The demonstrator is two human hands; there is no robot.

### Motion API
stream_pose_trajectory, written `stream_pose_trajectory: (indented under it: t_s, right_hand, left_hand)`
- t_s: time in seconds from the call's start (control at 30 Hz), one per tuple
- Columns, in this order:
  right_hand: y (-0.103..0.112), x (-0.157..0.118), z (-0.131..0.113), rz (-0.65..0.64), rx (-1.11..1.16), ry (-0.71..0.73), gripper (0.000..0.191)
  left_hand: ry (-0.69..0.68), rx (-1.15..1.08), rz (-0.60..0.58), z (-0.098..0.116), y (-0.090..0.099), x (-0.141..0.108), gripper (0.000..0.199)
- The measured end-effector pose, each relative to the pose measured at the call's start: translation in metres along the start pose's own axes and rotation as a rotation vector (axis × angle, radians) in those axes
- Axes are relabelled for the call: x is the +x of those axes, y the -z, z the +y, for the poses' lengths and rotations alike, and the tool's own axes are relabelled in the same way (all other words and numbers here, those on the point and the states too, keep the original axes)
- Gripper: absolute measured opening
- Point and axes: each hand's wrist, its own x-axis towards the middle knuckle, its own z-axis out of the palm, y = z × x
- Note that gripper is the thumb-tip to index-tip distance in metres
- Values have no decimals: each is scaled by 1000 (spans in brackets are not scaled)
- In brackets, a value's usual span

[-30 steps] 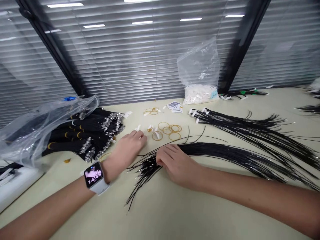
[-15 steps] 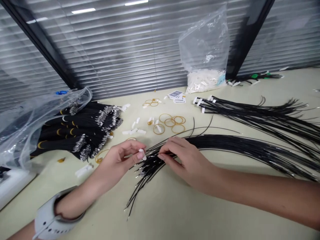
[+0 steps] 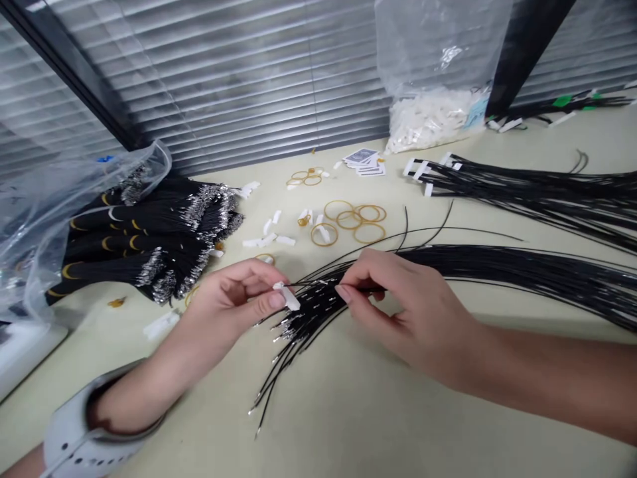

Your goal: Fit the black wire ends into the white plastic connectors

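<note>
My left hand [image 3: 243,299] pinches a small white plastic connector housing [image 3: 287,297] between thumb and fingers. Just right of it, my right hand [image 3: 393,299] is closed, thumb against forefinger, on a thin black wire. That wire seems to run left toward the white housing; whether its end sits inside cannot be told. Under and between both hands lies a thick bundle of black wires [image 3: 478,265], their silvery crimped tips [image 3: 283,328] fanned toward the left. A few longer wires [image 3: 266,392] stick out toward the front.
Bundled black cables with silvery ends [image 3: 149,226] lie at left beside a clear plastic bag [image 3: 30,245]. Rubber bands [image 3: 369,232] and loose white housings [image 3: 266,242] are scattered behind my hands. A bag of white parts [image 3: 432,119] leans on the blinds; wires with white housings [image 3: 497,182] lie right.
The camera view has shifted closer. My right hand has moved slightly right, away from my left, and a wire now shows between them. The white housing has turned a little in my left fingers.
</note>
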Motion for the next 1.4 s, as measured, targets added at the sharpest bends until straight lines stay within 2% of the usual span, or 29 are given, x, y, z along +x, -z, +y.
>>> stream_pose_trajectory:
  t_s: [0.27,0.53,0.9,1.0,1.1,1.2,1.4]
  right_hand:
    - [0,-1,1,14,-20,3,10]
    - [0,0,0,24,-32,-3,10]
    - [0,-1,2,0,-37,4,11]
    - [1,0,2,0,-31,4,11]
    - [1,1,1,3,-39,8,11]
    - [1,0,1,5,-42,8,11]
    - [0,0,3,-34,-39,39,10]
  left_hand:
    - [25,-149,74,-2,3,-2,8]
    - [42,-132,72,1,1,-4,9]
    - [18,-63,128,-1,2,-3,11]
    - [-13,2,156,-2,1,-3,12]
    - [-92,185,183,0,-1,-4,16]
    - [-175,293,161,3,-5,-6,18]
    - [-202,373,115,4,-9,-8,17]
